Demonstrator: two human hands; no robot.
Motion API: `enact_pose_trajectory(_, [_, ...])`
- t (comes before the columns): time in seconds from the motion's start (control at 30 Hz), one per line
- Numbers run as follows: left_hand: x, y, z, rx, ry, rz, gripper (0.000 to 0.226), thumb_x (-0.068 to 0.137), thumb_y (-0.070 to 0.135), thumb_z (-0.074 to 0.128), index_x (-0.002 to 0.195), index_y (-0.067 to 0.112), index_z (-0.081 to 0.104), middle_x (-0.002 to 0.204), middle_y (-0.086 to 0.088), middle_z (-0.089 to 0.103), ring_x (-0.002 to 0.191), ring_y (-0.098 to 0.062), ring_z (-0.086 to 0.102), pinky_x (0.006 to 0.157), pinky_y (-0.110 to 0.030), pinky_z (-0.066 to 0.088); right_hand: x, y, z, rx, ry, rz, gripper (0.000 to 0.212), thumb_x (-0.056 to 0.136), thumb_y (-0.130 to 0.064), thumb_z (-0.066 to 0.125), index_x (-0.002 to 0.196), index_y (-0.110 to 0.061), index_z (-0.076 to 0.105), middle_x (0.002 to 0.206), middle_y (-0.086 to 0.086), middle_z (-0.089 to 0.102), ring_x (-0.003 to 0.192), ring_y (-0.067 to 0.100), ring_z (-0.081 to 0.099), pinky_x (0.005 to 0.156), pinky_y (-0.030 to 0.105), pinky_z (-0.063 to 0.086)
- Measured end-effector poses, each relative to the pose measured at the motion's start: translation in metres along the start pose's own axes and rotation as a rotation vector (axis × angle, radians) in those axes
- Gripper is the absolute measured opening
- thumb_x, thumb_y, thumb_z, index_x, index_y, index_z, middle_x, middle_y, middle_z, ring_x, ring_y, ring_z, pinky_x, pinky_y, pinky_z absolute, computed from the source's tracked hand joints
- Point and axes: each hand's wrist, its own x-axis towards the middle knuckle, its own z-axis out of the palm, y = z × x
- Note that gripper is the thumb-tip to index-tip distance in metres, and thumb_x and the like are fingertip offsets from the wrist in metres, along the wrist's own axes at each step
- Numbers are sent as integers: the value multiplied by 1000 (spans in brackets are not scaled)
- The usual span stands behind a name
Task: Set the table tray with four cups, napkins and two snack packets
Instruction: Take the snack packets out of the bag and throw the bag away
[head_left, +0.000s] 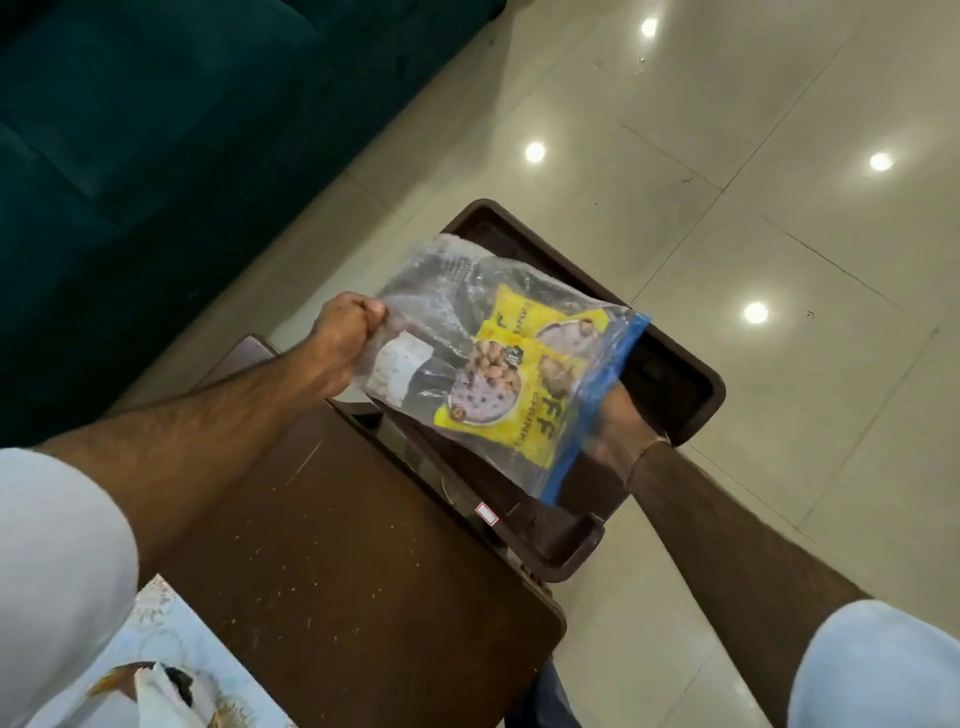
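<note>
Because the left hand (353, 317) pinches only one edge of the clear bag (483, 343) above the tray (691, 374), the snack packets (519, 374) might spill through its blue mouth, where the right hand's (618, 415) grip is hidden.

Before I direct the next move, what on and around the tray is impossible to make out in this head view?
- Tray floor: mostly covered by the zip bag; whether cups sit there cannot be told.
- Right hand: seen only through the bag's plastic; its grip is unclear.
- Bag contents: yellow snack packets overlap; dark items beside them are blurred.
- Left hand fingertips: hidden in the bag's corner.
</note>
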Motion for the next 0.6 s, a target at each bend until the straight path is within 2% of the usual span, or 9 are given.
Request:
enact_pose_trajectory(0.07, [2, 1, -13, 107, 116, 90, 15, 98, 2, 49, 91, 13, 55, 80, -3, 70, 68, -13, 67, 58, -25, 53, 6, 3, -10, -77, 8, -53, 29, 98, 1, 53, 125, 0, 63, 111, 14, 72, 93, 27, 71, 86, 41, 60])
enact_pose_trajectory(0.17, [7, 7, -26, 250, 265, 188, 7, 98, 8, 53, 99, 14, 55, 75, 0, 64, 61, -10, 56, 50, -24, 46, 7, 6, -29, -161, 39, -17, 33, 90, 12, 54, 116, -6, 67, 95, 7, 77, 89, 28, 68, 87, 44, 57])
enact_pose_trajectory(0.27, [14, 9, -35, 295, 441, 215, 12, 93, 7, 52, 97, 19, 52, 81, 3, 58, 68, -12, 53, 52, -26, 45, 2, 15, -51, -171, 62, 18, 33, 93, 4, 58, 124, -5, 64, 115, 17, 72, 104, 37, 67, 96, 51, 53])
enact_pose_trajectory(0.33, [18, 8, -46, 330, 492, 243, 13, 92, 7, 51, 95, 19, 52, 86, 1, 59, 71, -14, 52, 58, -27, 44, 1, 19, -65, -138, 114, -6, 37, 95, 1, 57, 131, -6, 60, 122, 17, 70, 109, 36, 68, 94, 50, 55])
enact_pose_trajectory(0.4, [21, 5, -57, 378, 480, 255, 8, 93, 17, 59, 99, 19, 55, 97, -2, 63, 80, -15, 55, 67, -29, 46, -2, 24, -70, -138, 155, -27, 37, 98, -1, 55, 134, -9, 58, 123, 13, 71, 109, 33, 69, 91, 47, 56])
enact_pose_trajectory(0.43, [18, 2, -60, 363, 467, 263, 20, 92, 28, 65, 106, 18, 55, 103, -3, 62, 85, -15, 55, 71, -31, 49, -2, 26, -68, -155, 191, -47, 37, 98, -2, 56, 134, -11, 57, 123, 12, 71, 108, 32, 70, 91, 47, 57])
enact_pose_trajectory(0.53, [-5, -11, -61, 18, 461, 148, 79, 76, 57, 76, 133, 14, 44, 128, -2, 54, 107, -17, 55, 90, -36, 50, -4, 28, -53, -283, 427, -121, 41, 95, -9, 64, 134, -13, 52, 126, 11, 67, 110, 29, 67, 98, 50, 53])
enact_pose_trajectory(0.57, [-16, -18, -59, -168, 447, 41, 85, 70, 61, 77, 135, 15, 46, 129, -1, 58, 111, -19, 57, 91, -38, 51, -7, 27, -47, -379, 534, -162, 46, 93, -12, 67, 136, -14, 49, 129, 11, 64, 115, 30, 64, 102, 49, 51])
enact_pose_trajectory(0.6, [-26, -26, -56, -315, 402, -73, 79, 67, 62, 78, 128, 17, 54, 121, 0, 67, 108, -20, 60, 87, -41, 51, -11, 26, -41, -498, 625, -237, 53, 91, -12, 68, 138, -13, 46, 134, 12, 59, 121, 30, 59, 106, 47, 47])
